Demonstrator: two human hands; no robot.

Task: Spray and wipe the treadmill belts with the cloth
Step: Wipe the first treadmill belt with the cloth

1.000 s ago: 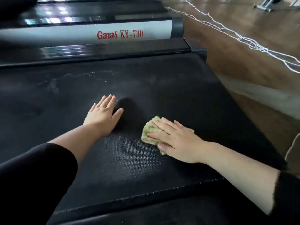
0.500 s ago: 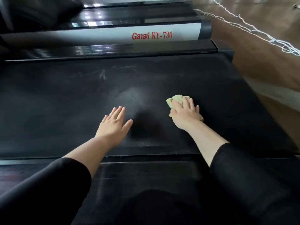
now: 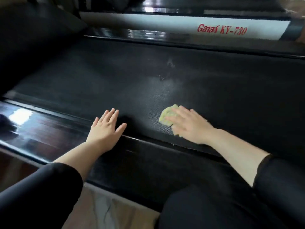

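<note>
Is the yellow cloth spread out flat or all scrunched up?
Scrunched up. The cloth is a small lumpy wad, mostly covered by the right hand pressing it onto the treadmill belt.

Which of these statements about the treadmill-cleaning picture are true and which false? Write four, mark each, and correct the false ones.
1. The right hand presses a cloth onto the belt. True.
2. The left hand is curled into a fist. False: it lies flat, fingers straight, holding nothing.
3. The red lettering reads Ganas KY-730. True.
4. The cloth is blue. False: it is pale yellow.
</note>
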